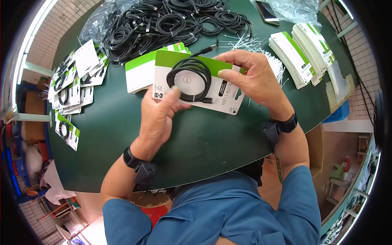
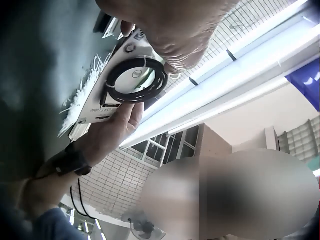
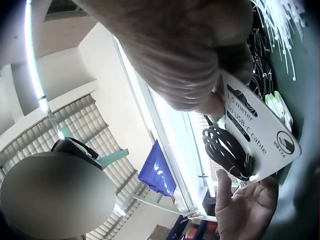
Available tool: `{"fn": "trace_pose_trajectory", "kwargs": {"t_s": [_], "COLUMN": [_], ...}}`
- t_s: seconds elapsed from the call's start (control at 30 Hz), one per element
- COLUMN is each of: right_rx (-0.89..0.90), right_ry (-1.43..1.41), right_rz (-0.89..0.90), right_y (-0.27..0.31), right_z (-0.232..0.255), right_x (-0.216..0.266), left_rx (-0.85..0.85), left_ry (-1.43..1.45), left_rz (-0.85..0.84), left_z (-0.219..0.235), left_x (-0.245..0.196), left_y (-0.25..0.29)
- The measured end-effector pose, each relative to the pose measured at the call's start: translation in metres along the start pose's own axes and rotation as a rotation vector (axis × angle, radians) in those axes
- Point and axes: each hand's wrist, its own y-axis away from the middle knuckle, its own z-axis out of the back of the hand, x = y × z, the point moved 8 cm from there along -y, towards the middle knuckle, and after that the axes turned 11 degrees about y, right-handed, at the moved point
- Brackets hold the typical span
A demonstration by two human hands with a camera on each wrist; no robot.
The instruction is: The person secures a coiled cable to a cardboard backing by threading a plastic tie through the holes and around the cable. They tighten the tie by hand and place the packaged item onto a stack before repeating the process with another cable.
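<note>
A white-and-green backing card (image 1: 222, 98) with a coiled black USB-C cable (image 1: 190, 79) lying against its front is held up over the table. My left hand (image 1: 157, 116) pinches the card at its left lower edge, thumb in front by the coil and fingers behind. On the opposite side my right hand (image 1: 253, 75) grips the card's upper right, thumb on the printed face. One cable plug (image 1: 208, 50) sticks out past the top edge; the other plug (image 1: 209, 100) lies on the card near the bottom. White ties bind the coil, seen in the right wrist view.
Behind the card lies a stack of similar cards (image 1: 139, 77). A heap of coiled black cables (image 1: 163, 24) fills the back. White cable ties (image 1: 273, 61) and more card stacks (image 1: 292, 59) lie right; cards with cables on them (image 1: 67, 94) are piled left.
</note>
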Motion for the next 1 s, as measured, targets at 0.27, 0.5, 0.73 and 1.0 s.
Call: {"fn": "trace_pose_trajectory", "kwargs": {"t_s": [0.27, 0.5, 0.73, 1.0], "right_rx": [0.098, 0.135, 0.03, 0.025], "right_ry": [0.223, 0.208, 0.355, 0.393], "right_rz": [0.234, 0.283, 0.487, 0.478], "right_y": [0.004, 0.01, 0.017, 0.019], "right_z": [-0.009, -0.024, -0.028, -0.027], "right_x": [0.017, 0.025, 0.038, 0.039], "left_rx": [0.187, 0.34, 0.34, 0.311], "left_ry": [-1.32, -1.575, -1.593, -1.457], "left_rz": [-0.911, -1.021, -1.112, -0.994], "left_z": [-0.06, -0.065, -0.066, -0.063], "left_x": [-0.081, -0.049, -0.038, -0.043], "left_y": [0.029, 0.037, 0.039, 0.037]}}
